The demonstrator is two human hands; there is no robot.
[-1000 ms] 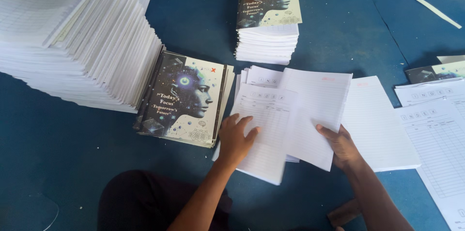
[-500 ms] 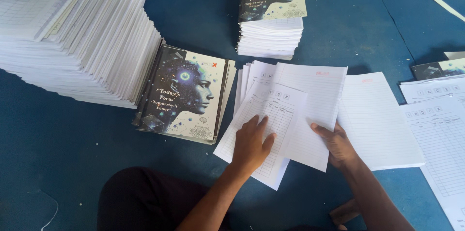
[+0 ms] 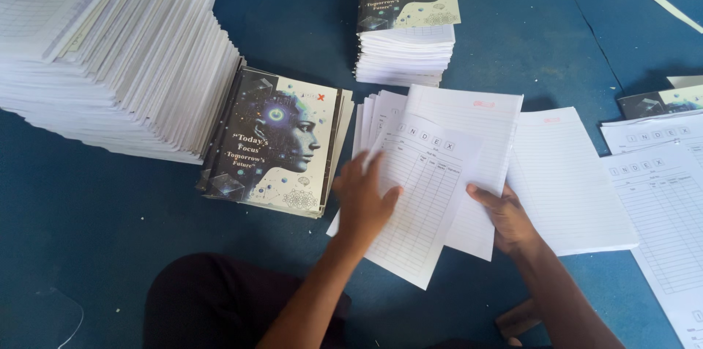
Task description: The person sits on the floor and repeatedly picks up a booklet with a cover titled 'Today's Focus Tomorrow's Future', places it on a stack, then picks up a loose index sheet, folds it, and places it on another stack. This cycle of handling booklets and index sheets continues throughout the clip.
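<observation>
Head view, looking down at a blue floor: the left hand [image 3: 362, 199] lies flat, fingers spread, on a printed table sheet [image 3: 425, 202] atop fanned ruled pages [image 3: 469, 129]. The right hand [image 3: 509, 217] pinches the pages' lower edge — apparently collating. Squaring the sheets seems next — printed covers [image 3: 274, 140] lie just left.
</observation>
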